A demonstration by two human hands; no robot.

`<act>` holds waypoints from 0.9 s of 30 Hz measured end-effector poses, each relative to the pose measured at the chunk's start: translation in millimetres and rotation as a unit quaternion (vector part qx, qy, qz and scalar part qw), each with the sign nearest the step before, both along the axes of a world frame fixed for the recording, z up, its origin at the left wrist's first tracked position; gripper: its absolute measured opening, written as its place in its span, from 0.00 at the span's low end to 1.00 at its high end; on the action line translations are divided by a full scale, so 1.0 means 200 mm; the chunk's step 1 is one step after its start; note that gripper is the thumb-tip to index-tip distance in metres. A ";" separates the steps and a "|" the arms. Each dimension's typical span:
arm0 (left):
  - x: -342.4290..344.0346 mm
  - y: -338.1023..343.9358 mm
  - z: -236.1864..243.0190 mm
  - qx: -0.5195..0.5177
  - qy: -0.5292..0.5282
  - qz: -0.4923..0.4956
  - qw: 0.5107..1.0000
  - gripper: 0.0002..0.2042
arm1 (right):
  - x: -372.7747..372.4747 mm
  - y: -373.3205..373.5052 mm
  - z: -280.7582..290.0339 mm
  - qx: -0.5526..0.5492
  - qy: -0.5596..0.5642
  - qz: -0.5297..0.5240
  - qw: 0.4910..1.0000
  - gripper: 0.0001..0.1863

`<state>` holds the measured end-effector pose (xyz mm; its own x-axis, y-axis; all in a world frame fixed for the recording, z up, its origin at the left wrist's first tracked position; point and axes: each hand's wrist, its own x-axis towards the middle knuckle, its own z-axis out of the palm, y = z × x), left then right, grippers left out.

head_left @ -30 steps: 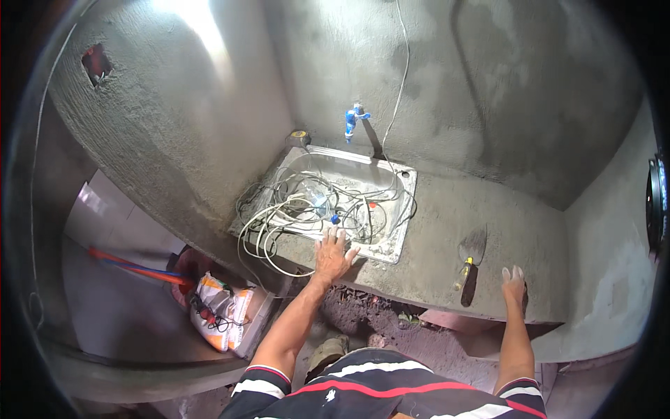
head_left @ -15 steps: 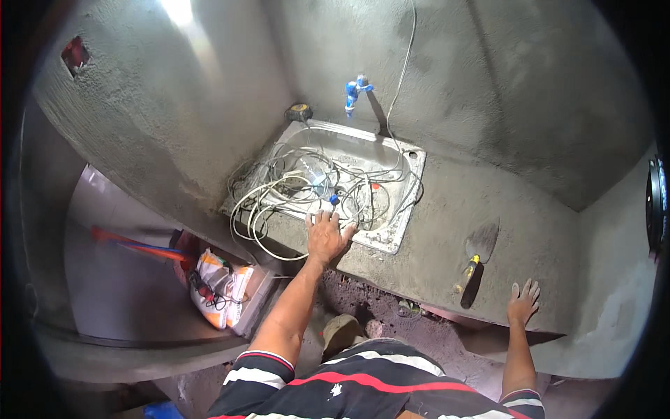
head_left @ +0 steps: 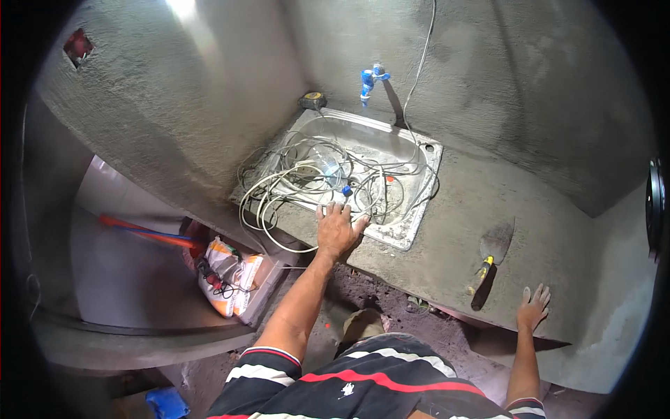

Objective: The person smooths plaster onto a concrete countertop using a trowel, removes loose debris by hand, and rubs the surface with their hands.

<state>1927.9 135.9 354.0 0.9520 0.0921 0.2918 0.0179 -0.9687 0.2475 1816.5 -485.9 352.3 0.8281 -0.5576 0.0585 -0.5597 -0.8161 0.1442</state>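
Note:
My left hand (head_left: pixel 338 230) rests on the front rim of a dusty metal sink (head_left: pixel 401 238), fingers spread and nothing gripped. Coils of pale cable (head_left: pixel 259 217) lie tangled in and over the basin, some hanging past its front left. Among them is a clear plastic bottle (head_left: pixel 328 166) with a blue cap. Flat on the grey cement counter (head_left: pixel 447 209) at the right lies my right hand (head_left: pixel 533 308), its fingers apart. The closest thing to it is a trowel (head_left: pixel 494 246) with a yellow and black handle, blade pointing away.
A blue tap (head_left: pixel 368 82) juts from the back wall above the sink. One tape measure (head_left: pixel 312 100) sits at the sink's far left corner. Below left stands a white and orange sack (head_left: pixel 234 276) beside a red and blue handle-like length (head_left: pixel 150 234). The counter's front edge drops to rubble.
The whole view has shifted a little, so the sink, trowel and tap appear farther right. Both hands keep their places on the sink rim and counter.

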 end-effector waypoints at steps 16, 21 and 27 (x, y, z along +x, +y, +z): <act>0.00 0.00 -0.01 -0.002 -0.033 0.003 0.999 0.26 | 0.00 -0.06 -0.07 -0.011 0.000 0.009 1.000 0.37; 0.00 0.01 -0.01 0.002 -0.041 0.001 0.999 0.25 | 0.01 -0.04 -0.06 -0.005 0.002 0.005 1.000 0.37; 0.02 0.01 -0.03 0.000 -0.032 0.000 1.000 0.27 | 0.00 -0.06 -0.07 -0.011 -0.014 0.021 1.000 0.37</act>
